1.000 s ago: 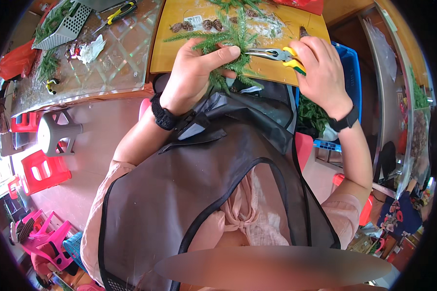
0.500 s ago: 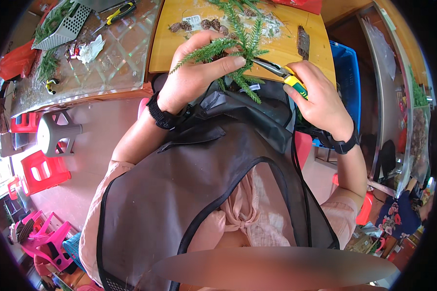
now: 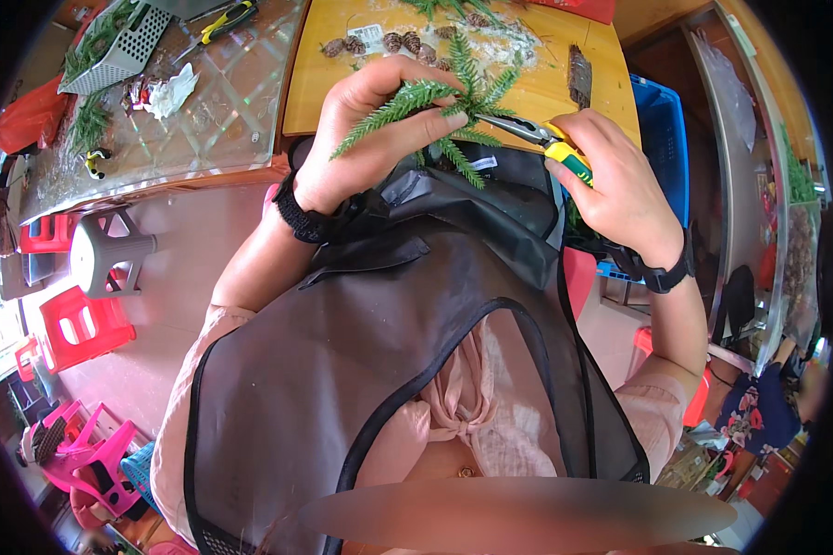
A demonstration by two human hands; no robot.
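Note:
My left hand [image 3: 370,129] is closed around a green artificial pine sprig [image 3: 467,88], thumb and fingers pinching it near the middle where its needled branches fan out. In my right hand [image 3: 615,180] is a pair of long-nose pliers [image 3: 565,155] with yellow and green handles. The jaws of the pliers reach left into the centre of the sprig; what they bite on there is too small to make out. Both hands are above my dark apron at the near edge of the yellow wooden table [image 3: 324,102].
Several pine cones [image 3: 393,43], a bark strip [image 3: 579,76] and more greenery [image 3: 426,7] lie on the table. A blue crate [image 3: 662,148] stands at its right. On the glass-topped table at left are a grey basket [image 3: 120,55], other pliers [image 3: 227,22] and crumpled tissue [image 3: 173,92].
The sprig has turned a little in my left hand, and its upper branches now sit lower. The pliers stay at its centre, with my right hand shifted slightly.

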